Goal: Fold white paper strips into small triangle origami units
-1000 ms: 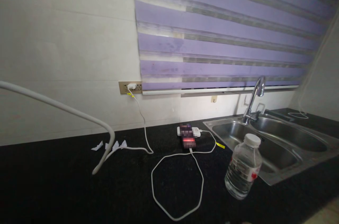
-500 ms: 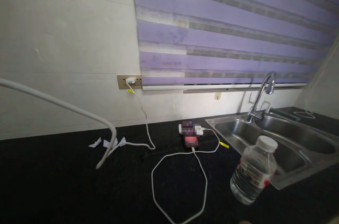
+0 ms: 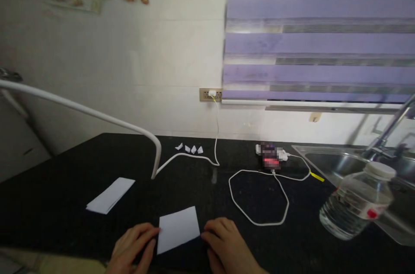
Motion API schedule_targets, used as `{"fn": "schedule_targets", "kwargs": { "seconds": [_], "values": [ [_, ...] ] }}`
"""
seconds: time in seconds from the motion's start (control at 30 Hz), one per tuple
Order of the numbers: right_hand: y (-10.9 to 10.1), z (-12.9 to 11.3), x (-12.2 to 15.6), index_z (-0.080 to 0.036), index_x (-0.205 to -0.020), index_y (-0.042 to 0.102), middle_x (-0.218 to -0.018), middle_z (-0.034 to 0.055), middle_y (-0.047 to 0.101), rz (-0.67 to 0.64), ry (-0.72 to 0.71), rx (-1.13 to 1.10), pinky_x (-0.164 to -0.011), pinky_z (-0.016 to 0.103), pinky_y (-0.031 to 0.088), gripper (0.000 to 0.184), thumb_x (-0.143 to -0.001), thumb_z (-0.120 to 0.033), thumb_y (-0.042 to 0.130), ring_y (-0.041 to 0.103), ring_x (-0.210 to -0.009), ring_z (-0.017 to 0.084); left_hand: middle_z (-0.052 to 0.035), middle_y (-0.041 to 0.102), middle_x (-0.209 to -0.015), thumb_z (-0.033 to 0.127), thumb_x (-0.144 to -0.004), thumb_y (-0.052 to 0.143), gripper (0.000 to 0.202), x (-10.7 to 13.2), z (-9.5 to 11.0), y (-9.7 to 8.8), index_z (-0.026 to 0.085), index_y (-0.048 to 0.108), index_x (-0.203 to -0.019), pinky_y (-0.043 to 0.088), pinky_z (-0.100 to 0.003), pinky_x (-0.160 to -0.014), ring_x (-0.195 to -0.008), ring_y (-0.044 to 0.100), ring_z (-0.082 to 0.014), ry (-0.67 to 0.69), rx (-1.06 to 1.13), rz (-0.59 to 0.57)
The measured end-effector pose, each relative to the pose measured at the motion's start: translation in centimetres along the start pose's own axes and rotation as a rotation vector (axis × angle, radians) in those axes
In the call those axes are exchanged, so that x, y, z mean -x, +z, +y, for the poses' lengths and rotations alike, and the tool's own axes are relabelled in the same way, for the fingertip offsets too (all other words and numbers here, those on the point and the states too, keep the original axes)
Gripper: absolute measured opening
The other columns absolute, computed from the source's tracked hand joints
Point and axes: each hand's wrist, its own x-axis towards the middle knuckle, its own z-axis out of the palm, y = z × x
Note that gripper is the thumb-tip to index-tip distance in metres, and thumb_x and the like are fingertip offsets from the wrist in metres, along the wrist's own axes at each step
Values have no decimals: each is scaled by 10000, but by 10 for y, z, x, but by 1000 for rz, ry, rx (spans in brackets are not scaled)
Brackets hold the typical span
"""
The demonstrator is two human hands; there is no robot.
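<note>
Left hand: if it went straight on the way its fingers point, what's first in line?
The white paper sheet. The left hand points at the sheet's left edge, its fingertips right at it; actual contact is hard to tell.

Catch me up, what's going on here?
A person has both hands at a white paper piece on the dark counter: the left hand at its left edge, the right hand at its right. Another white paper, folded, lies to the left, untouched. Four small white pieces sit farther back. A capped bottle stands near the sink.
</note>
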Motion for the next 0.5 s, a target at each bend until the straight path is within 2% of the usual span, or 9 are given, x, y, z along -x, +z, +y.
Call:
{"fn": "schedule_targets", "kwargs": {
  "seconds": [0.1,0.23,0.37,0.5],
  "values": [
    [-10,-16,4,-217,-1031,543,-1075,36,515,17,3,4,-847,310,355,364,-702,-84,462,427,-990,177,-21,603,-958,291,-738,519,276,2,12,-15,264,576,-1007,470,-266,-757,-892,557,-157,44,-24,-85],
    [-3,-40,4,-210,-1059,529,-1123,57,498,74,23,43,-886,361,333,366,-722,-91,454,413,-1028,199,-42,594,-1026,270,-761,486,302,7,23,-25,261,559,-1054,445,-310,-812,-956,532,-173,76,-38,-159],
    [10,-54,2,-207,-1105,502,-1188,68,466,81,38,85,-919,385,310,381,-732,-135,484,394,-1078,213,-62,547,-1153,289,-769,462,380,10,23,-21,259,495,-1146,391,-393,-886,-1056,480,-205,124,-65,-222],
    [21,-57,2,-201,-1167,457,-1245,73,433,44,43,123,-975,411,252,416,-753,-204,490,360,-1143,219,-70,426,-1290,354,-702,535,612,14,20,-10,257,332,-1271,287,-472,-958,-1160,386,-247,159,-82,-312]
  ]
}}
